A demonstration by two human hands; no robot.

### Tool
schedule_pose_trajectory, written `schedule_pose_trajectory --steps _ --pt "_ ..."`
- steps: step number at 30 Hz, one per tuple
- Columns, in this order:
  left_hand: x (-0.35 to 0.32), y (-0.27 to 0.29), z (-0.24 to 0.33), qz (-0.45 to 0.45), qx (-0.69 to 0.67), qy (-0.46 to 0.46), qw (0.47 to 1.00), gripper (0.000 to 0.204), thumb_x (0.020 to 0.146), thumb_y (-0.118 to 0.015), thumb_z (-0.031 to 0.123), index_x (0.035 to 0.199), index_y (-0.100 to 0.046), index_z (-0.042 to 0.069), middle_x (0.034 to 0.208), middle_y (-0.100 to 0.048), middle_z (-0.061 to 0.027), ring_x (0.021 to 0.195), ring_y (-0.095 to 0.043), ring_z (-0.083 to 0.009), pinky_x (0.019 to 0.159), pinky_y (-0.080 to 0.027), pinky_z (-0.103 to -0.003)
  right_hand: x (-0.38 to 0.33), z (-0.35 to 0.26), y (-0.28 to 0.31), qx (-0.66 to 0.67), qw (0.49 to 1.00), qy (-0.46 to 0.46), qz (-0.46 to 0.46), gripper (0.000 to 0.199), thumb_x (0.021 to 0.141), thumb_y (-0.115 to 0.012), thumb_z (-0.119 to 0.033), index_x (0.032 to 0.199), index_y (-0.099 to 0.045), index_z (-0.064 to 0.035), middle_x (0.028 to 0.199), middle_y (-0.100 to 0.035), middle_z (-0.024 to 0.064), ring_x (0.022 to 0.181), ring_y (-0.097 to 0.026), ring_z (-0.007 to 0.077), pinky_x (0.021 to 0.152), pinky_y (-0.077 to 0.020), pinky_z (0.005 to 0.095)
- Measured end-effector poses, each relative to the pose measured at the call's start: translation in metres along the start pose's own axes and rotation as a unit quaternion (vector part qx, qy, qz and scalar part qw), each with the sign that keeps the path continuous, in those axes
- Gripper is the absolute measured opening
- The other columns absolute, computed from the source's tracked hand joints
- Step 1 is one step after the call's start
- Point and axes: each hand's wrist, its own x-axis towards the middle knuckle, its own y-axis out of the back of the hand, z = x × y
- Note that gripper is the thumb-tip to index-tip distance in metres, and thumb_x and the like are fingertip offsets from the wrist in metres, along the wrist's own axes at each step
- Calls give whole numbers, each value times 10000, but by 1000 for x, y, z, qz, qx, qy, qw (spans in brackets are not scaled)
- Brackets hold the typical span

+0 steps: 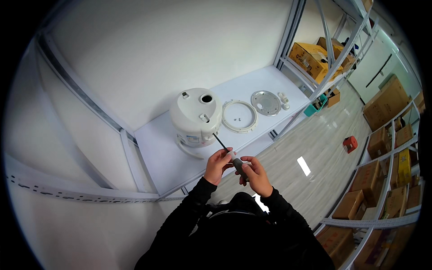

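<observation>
The right hand [257, 176] is wrapping its curled fingers around a screwdriver [238, 165]; the left hand [218, 167] is pinching it farther forward, fingertips nearly together; its tip is meeting or nearing the white rice cooker [193, 118], contact unclear; beyond, a white ring [244, 130] is lying flat.
</observation>
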Motion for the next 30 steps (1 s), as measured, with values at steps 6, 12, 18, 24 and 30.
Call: schedule_pose_trajectory --steps 6,12,18,24,30 --pt "-3 -11 7 -5 -11 -22 1000 331 982 -674 99 1291 -610 -2 1098 -695 -55 883 -656 -112 794 -549 -271 3 -4 3 -49 998 33 -12 360 1057 -549 -247 1343 -508 -31 997 -697 118 672 -615 117 587 -481 260" --pt "1 -1 -7 32 31 -16 999 283 976 -703 144 1225 -640 24 997 -685 -15 855 -641 -92 761 -538 -264 2 0 3 -248 962 116 14 354 1051 -564 -206 1347 -506 -21 1006 -672 97 692 -609 110 601 -495 263" --pt "5 5 6 56 51 12 997 295 1020 -641 280 1197 -640 44 947 -634 -4 788 -610 -100 721 -528 -282 7 0 3 -48 998 19 -19 349 1047 -563 -181 1355 -501 -30 957 -633 71 703 -591 117 598 -500 264" --pt "13 36 10 149 59 12 987 296 993 -644 340 1109 -666 68 924 -631 -7 731 -591 -108 684 -504 -271 17 0 28 -132 990 34 -28 328 1061 -510 -181 1366 -506 -60 974 -626 77 703 -575 113 619 -500 277" --pt "19 74 -6 295 411 -170 846 257 898 -748 240 1066 -656 69 887 -635 -54 729 -605 -181 683 -509 -339 15 -30 42 -153 986 57 15 252 1043 -574 -224 1229 -602 -56 767 -613 8 604 -501 68 550 -401 240"
